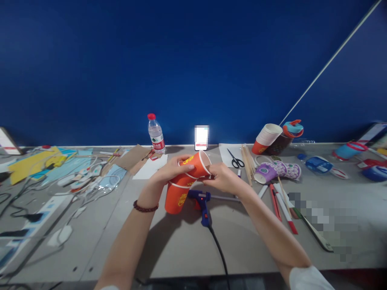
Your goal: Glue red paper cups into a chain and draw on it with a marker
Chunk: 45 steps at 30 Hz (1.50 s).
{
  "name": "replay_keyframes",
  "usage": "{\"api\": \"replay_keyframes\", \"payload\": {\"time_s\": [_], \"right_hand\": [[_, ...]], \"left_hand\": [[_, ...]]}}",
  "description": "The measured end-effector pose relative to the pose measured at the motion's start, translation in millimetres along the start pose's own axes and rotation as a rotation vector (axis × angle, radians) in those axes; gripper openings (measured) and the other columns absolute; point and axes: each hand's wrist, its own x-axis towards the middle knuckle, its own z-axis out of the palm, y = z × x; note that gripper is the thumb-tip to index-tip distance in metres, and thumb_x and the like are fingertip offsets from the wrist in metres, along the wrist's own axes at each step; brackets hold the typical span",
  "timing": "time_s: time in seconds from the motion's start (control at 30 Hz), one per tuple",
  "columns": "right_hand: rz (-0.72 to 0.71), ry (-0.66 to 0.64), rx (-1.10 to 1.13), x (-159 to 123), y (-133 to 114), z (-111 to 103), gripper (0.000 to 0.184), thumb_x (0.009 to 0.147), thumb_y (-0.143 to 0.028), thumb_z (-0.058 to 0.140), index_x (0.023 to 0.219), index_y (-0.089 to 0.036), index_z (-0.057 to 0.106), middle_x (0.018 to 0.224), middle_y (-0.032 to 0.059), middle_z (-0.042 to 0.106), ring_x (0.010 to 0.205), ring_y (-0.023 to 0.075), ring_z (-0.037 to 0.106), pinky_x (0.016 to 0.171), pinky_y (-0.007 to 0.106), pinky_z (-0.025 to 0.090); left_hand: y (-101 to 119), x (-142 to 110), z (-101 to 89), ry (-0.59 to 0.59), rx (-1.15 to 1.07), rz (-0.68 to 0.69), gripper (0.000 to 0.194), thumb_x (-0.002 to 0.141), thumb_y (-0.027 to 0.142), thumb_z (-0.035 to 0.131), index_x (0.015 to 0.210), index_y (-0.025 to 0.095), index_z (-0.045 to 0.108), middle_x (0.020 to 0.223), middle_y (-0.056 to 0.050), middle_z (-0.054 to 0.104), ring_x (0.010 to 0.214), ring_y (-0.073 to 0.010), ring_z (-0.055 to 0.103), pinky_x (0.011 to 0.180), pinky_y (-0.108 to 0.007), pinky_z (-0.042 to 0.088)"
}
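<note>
Orange paper cups with yellow lettering are joined in a bent chain above the table. The topmost paper cup (198, 166) tilts with its white-rimmed mouth toward the right; a lower paper cup (176, 198) hangs beneath it. My left hand (173, 169) is wrapped round the upper part of the chain from the left. At the mouth of the top cup, the fingers of my right hand (219, 177) pinch its rim. Just below and right of the cups lies a blue glue gun (204, 203) with a small red light and a black cord.
Scissors (236, 158), wooden sticks (246, 165) and a stack of cups (267, 137) stand or lie at the back right. Purple cups (272, 171) and markers (284, 205) are nearer. A water bottle (156, 135) and lit phone (201, 137) are behind; a power strip (39, 229) lies left.
</note>
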Motion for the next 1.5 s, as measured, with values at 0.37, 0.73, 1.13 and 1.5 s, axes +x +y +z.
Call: {"api": "replay_keyframes", "payload": {"time_s": [0.37,0.73,1.13,1.5], "right_hand": [[-0.043,-0.037,0.019,1.2,-2.1,-0.5,0.011,0.083,-0.018,0.064,0.075,-0.016,0.071,0.07,0.003,0.071,0.061,0.0139,0.061,0.057,0.024,0.04],[-0.027,-0.061,0.04,1.3,-3.6,0.7,0.012,0.084,-0.018,0.063,0.074,-0.016,0.07,0.068,0.0025,0.071,0.06,0.0138,0.062,0.056,0.023,0.04],[0.009,-0.072,0.028,-2.2,-4.7,-3.3,0.019,0.084,-0.014,0.057,0.101,-0.017,0.065,0.084,0.0052,0.072,0.067,0.0157,0.061,0.06,0.026,0.044],[-0.037,-0.014,0.053,-1.7,1.5,2.1,0.007,0.083,-0.013,0.06,0.081,-0.017,0.066,0.077,0.0041,0.071,0.064,0.0145,0.061,0.057,0.025,0.042]], "left_hand": [[1.1,-0.7,1.0,-0.013,0.035,-0.035,0.056,0.065,0.048,0.076,0.108,0.015,0.064,0.095,-0.008,0.07,0.083,-0.0217,0.064,0.075,-0.033,0.048],[2.6,-0.5,1.5,-0.017,0.023,-0.048,0.06,0.062,0.05,0.077,0.108,0.014,0.065,0.093,-0.008,0.07,0.08,-0.022,0.065,0.073,-0.032,0.049],[1.6,-0.2,0.3,-0.042,-0.028,-0.027,0.059,0.065,0.05,0.076,0.11,0.013,0.066,0.091,-0.009,0.071,0.078,-0.02,0.064,0.072,-0.03,0.048],[2.7,-1.9,-0.4,-0.052,-0.024,-0.008,0.057,0.067,0.048,0.075,0.111,0.014,0.065,0.092,-0.009,0.07,0.077,-0.0196,0.064,0.071,-0.031,0.047]]}}
